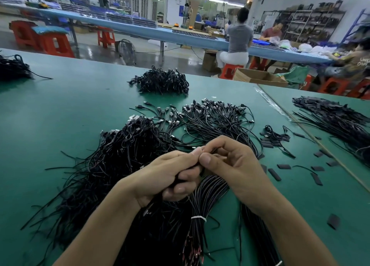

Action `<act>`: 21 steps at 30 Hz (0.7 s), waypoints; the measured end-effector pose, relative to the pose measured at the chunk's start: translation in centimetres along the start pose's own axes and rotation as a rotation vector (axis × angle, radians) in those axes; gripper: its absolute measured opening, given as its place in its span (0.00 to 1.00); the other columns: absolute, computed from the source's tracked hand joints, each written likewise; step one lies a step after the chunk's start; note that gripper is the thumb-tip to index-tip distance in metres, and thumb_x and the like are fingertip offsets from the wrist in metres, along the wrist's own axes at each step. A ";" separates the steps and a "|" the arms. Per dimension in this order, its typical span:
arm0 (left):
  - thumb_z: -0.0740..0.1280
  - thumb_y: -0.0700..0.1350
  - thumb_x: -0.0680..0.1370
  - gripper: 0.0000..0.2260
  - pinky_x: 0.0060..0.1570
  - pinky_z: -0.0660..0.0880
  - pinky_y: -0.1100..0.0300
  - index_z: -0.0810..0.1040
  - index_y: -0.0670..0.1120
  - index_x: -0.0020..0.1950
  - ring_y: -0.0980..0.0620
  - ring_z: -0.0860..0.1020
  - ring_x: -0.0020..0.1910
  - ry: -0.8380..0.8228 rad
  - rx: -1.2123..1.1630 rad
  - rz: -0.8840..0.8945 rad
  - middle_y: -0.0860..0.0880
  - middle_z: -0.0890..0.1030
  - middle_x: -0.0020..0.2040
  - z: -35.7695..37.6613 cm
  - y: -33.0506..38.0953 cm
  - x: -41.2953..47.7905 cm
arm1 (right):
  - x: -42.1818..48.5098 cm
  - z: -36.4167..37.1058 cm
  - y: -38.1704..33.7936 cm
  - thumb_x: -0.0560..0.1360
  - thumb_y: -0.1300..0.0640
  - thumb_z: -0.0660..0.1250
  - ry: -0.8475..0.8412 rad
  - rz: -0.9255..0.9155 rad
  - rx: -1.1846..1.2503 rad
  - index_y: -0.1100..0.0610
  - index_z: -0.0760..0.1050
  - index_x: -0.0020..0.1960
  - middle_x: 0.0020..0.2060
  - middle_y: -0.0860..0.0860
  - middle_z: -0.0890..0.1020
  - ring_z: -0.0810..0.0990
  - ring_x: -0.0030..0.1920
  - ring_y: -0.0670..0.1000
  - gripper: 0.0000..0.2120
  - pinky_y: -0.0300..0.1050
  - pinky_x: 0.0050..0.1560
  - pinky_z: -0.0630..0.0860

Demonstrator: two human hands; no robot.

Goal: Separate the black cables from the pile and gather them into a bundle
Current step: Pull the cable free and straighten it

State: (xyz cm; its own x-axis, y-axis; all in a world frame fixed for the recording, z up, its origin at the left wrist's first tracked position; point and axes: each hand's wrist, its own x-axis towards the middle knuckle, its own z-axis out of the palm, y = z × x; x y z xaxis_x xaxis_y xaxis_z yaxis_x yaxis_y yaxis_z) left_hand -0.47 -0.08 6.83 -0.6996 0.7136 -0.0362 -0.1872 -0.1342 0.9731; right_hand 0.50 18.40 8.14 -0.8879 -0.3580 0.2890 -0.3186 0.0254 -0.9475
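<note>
Black cables (124, 155), head view, the only view. The loose pile is lying on the green table (60, 109), spreading from 9 o'clock of the hands down to 7 o'clock, stray ends sticking out leftward.

I am watching the left hand (170, 177) curling its fingers round a clutch of black cables; the clutch is running under the palm toward 6 o'clock. The right hand (230, 165) is meeting it fingertip to fingertip, thumb and forefinger pinching what looks like one thin strand at the top of the clutch. The fingers are hiding most of that strand.

A tied bundle (198, 218) with a white band is lying at 6 o'clock, just beneath the wrists. Fanned connector cables (216, 117) are lying at 12 o'clock, with a dense far heap (164, 81) beyond them. Short black sleeves (274, 174) are lying scattered at 3 o'clock.

Risks, my judgement:
- Strands in the pile are crossing and looping, so a pull may be dragging neighbours along and knotting the clutch.
- Strands may be slipping out below the left palm while the right hand is feeding another in.
- The tied bundle is sitting right under the work, so loose cables may be getting mixed into it.
</note>
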 end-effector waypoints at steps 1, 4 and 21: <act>0.57 0.59 0.81 0.23 0.17 0.59 0.69 0.67 0.51 0.29 0.58 0.63 0.17 -0.006 -0.017 0.006 0.51 0.69 0.24 -0.1 0.0 0.0 | 0.0 0.0 -0.1 0.72 0.50 0.75 -0.017 0.007 -0.006 0.48 0.81 0.43 0.40 0.60 0.81 0.77 0.43 0.56 0.05 0.47 0.48 0.79; 0.57 0.58 0.82 0.23 0.18 0.61 0.67 0.66 0.51 0.28 0.57 0.66 0.18 -0.011 -0.035 0.040 0.49 0.72 0.26 -0.4 -0.2 -0.2 | 0.3 0.1 -0.3 0.74 0.51 0.70 -0.064 0.019 -0.124 0.52 0.77 0.46 0.40 0.56 0.80 0.77 0.43 0.55 0.06 0.55 0.48 0.78; 0.57 0.60 0.79 0.29 0.52 0.80 0.46 0.78 0.33 0.47 0.46 0.78 0.44 0.367 0.152 0.177 0.43 0.80 0.43 0.2 -1.1 1.6 | 1.3 1.7 0.4 0.81 0.60 0.64 0.130 -0.123 -0.328 0.49 0.76 0.48 0.39 0.45 0.80 0.80 0.40 0.45 0.07 0.37 0.41 0.78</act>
State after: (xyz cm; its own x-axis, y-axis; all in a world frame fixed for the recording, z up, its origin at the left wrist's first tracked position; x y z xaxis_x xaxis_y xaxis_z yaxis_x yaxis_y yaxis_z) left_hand -1.25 1.33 5.77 -0.9159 0.3929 0.0823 0.0421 -0.1099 0.9931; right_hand -0.23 16.40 7.89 -0.8644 -0.2562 0.4325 -0.4960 0.2944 -0.8169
